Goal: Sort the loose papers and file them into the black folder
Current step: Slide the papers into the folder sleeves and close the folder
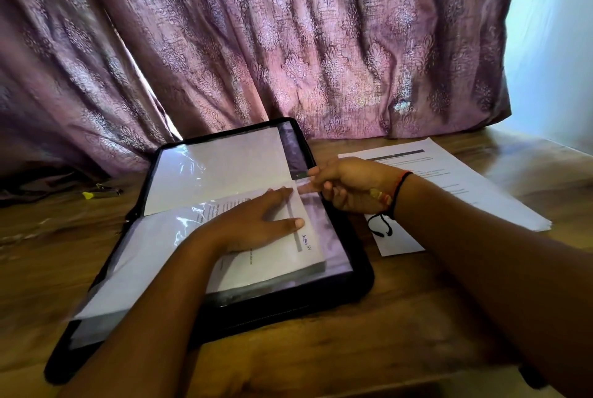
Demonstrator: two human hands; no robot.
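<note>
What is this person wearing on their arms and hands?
Both forearms are bare, with no sleeves in view. The right wrist carries a black cord bracelet with knotted ends hanging loose, beside a thin red thread and yellow and red beads. The left hand and right hand show no rings or gloves.

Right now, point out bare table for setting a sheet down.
Bare wood: left of the black folder, this side of the yellow object, and the strip before its near edge. Crowded: the folder's right, with loose papers and the right hand.
</note>
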